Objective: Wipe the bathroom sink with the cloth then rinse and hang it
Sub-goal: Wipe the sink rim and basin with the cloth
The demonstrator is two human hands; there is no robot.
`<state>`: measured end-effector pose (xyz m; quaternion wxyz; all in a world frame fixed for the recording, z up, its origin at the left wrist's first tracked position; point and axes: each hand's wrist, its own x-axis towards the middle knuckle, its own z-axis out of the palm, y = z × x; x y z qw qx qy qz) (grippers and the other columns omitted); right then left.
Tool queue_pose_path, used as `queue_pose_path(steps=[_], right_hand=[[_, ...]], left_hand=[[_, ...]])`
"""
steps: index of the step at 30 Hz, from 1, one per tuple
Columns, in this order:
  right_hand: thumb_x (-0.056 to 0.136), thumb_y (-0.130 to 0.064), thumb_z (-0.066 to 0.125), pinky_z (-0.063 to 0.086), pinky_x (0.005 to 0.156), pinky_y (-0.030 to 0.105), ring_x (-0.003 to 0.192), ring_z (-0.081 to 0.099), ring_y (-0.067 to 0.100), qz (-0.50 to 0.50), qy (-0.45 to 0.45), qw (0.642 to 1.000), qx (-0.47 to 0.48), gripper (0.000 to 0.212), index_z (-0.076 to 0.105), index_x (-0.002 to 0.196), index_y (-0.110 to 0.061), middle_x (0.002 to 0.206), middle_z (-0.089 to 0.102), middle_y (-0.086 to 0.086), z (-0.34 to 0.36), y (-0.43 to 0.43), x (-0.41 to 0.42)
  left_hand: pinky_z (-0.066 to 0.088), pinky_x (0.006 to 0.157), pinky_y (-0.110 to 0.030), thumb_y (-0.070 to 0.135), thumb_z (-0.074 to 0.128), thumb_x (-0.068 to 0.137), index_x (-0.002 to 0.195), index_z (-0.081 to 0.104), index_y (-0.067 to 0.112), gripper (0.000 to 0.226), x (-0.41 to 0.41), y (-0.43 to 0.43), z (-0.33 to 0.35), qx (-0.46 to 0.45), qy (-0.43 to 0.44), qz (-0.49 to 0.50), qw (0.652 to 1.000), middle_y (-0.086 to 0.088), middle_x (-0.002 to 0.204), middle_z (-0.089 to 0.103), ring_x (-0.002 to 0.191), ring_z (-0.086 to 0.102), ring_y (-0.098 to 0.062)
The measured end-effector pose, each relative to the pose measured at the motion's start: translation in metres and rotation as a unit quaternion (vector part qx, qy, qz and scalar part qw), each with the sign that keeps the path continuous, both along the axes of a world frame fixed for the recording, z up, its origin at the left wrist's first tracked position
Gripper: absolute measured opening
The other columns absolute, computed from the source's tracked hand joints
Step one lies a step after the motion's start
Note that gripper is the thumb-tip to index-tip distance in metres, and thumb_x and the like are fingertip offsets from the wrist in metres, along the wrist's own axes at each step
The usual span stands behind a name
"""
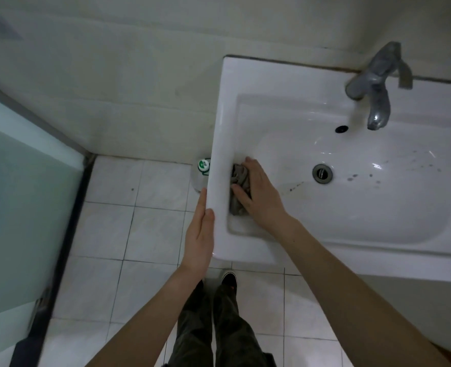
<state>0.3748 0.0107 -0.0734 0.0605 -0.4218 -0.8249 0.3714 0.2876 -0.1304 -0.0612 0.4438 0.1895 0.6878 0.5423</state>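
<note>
Right hand (256, 193) pressing cloth (239, 190) flat against sink's (245, 83) left inner wall, fingers spread over it. Left hand (200, 234) open, bracing sink's left edge. Dirty specks lying rightward, past drain (322, 174).

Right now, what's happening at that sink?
A person is wiping the white ceramic sink. The right hand presses a crumpled grey cloth against the basin's inner left wall, while the left hand rests flat along the sink's outer left edge. Dark specks show on the basin right of the metal drain. No water is visible at the grey metal tap. Rinsing and hanging are not yet done.
</note>
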Motion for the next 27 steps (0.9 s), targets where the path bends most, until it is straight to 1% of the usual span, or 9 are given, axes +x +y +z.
queue_pose_path(steps=[2,6,9,11,15,18,21,24,27], right_hand=[[0.095,-0.039,0.05,0.024,0.115,0.035,0.147,0.014,0.016,0.037,-0.014,0.999,0.02,0.064,0.023,0.149,-0.015,0.159,0.02,0.002,0.001,-0.013,0.019],[0.094,-0.034,0.055,0.021,0.115,0.029,0.14,0.012,0.0,0.085,-0.004,0.996,-0.007,0.056,0.035,0.144,-0.019,0.156,0.029,-0.003,0.007,-0.031,0.054],[0.094,-0.025,0.054,0.02,0.119,0.032,0.142,0.018,0.009,0.082,0.025,0.995,0.051,0.049,0.043,0.139,-0.011,0.153,0.035,0.003,-0.001,-0.027,0.036],[0.095,-0.027,0.048,0.011,0.119,0.024,0.143,0.023,0.017,0.075,0.032,0.994,0.07,0.047,0.044,0.138,-0.007,0.151,0.038,0.007,-0.005,-0.02,0.019],[0.099,-0.027,0.044,0.005,0.116,0.013,0.143,0.015,0.006,0.059,0.053,0.995,0.052,0.049,0.037,0.143,-0.009,0.153,0.033,0.004,-0.009,0.001,0.008],[0.098,-0.02,0.049,0.017,0.118,0.026,0.145,0.015,0.014,0.002,0.073,0.996,0.045,0.052,0.033,0.146,-0.01,0.155,0.03,0.007,-0.011,0.041,-0.015],[0.096,-0.015,0.051,0.025,0.117,0.037,0.142,0.028,0.028,-0.044,0.066,0.994,0.079,0.047,0.041,0.14,-0.003,0.149,0.039,0.014,-0.011,0.098,-0.052],[0.09,-0.018,0.056,0.039,0.103,0.042,0.12,0.043,0.038,-0.078,0.026,0.979,0.189,0.027,0.06,0.113,-0.005,0.13,0.049,0.02,-0.013,0.138,-0.079],[0.089,-0.025,0.055,0.041,0.091,0.045,0.106,0.044,0.037,-0.113,-0.014,0.964,0.24,0.02,0.06,0.096,-0.007,0.114,0.049,0.019,-0.013,0.152,-0.091]], left_hand=[[0.025,0.096,0.006,0.019,0.031,0.105,0.147,0.023,0.032,0.044,0.0,0.0,0.0,0.0,0.002,0.001,1.0,0.025,0.145,0.03,0.118,0.032,0.033],[0.026,0.099,0.003,0.018,0.03,0.105,0.142,0.023,0.036,0.042,0.001,0.001,0.001,0.004,0.003,0.003,1.0,0.03,0.142,0.032,0.123,0.033,0.028],[0.028,0.103,-0.001,0.02,0.031,0.105,0.139,0.025,0.042,0.042,0.002,0.002,0.001,0.003,0.0,0.004,1.0,0.034,0.139,0.035,0.126,0.036,0.023],[0.03,0.104,-0.002,0.022,0.031,0.104,0.136,0.027,0.048,0.041,0.002,0.001,-0.001,0.002,0.006,0.006,1.0,0.037,0.136,0.036,0.126,0.037,0.021],[0.03,0.103,-0.001,0.025,0.032,0.103,0.136,0.027,0.049,0.041,0.003,0.001,-0.005,0.0,0.008,0.016,1.0,0.034,0.142,0.035,0.131,0.035,0.018],[0.031,0.104,-0.004,0.027,0.033,0.103,0.138,0.027,0.047,0.041,0.003,0.0,-0.008,-0.004,0.016,0.02,1.0,0.031,0.146,0.034,0.133,0.035,0.015],[0.033,0.11,-0.013,0.031,0.034,0.102,0.136,0.028,0.054,0.041,0.003,0.001,-0.009,-0.01,0.017,0.019,1.0,0.034,0.147,0.034,0.134,0.035,0.011],[0.031,0.113,-0.017,0.031,0.034,0.102,0.135,0.029,0.055,0.042,0.003,0.001,-0.009,-0.008,0.014,0.015,1.0,0.038,0.145,0.033,0.135,0.035,0.011],[0.029,0.114,-0.017,0.029,0.033,0.103,0.138,0.027,0.052,0.042,0.001,0.001,-0.009,-0.002,0.017,0.011,1.0,0.036,0.147,0.034,0.136,0.033,0.011]])
